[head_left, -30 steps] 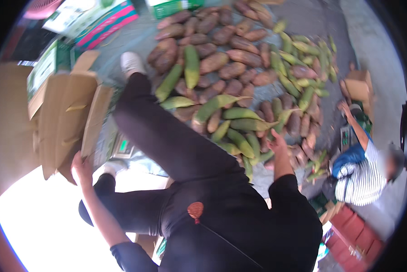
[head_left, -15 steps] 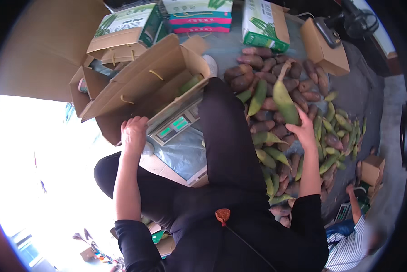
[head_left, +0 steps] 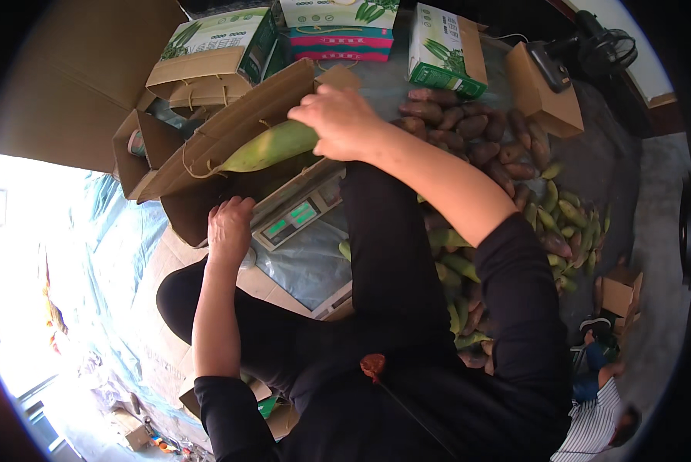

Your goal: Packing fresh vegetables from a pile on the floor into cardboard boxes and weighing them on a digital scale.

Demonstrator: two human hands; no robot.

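My right hand [head_left: 341, 123] grips a long green radish [head_left: 264, 150] by its thick end, over the open cardboard box [head_left: 230, 115]. The radish's thin pale tip points left, near a cord handle of the box. My left hand [head_left: 230, 229] is closed on the box's near edge, its fingers curled over the rim. Beneath the box stands a digital scale [head_left: 299, 219] with lit green digits, partly covered. My right forearm hides part of the box's right end. Inside the box, the shaded bottom is hard to make out.
Several reddish-brown root vegetables [head_left: 476, 127] and green radishes [head_left: 568, 212] lie heaped to the right. Printed green-and-white cartons [head_left: 445, 54] stand at the back, near a brown box [head_left: 545, 96] and a black fan [head_left: 607, 50]. Another person [head_left: 599, 408] is at lower right.
My right hand has carried the green radish from the heap on the right, leftward over the box, turning it to lie lengthwise. My left hand has stayed on the box's edge.
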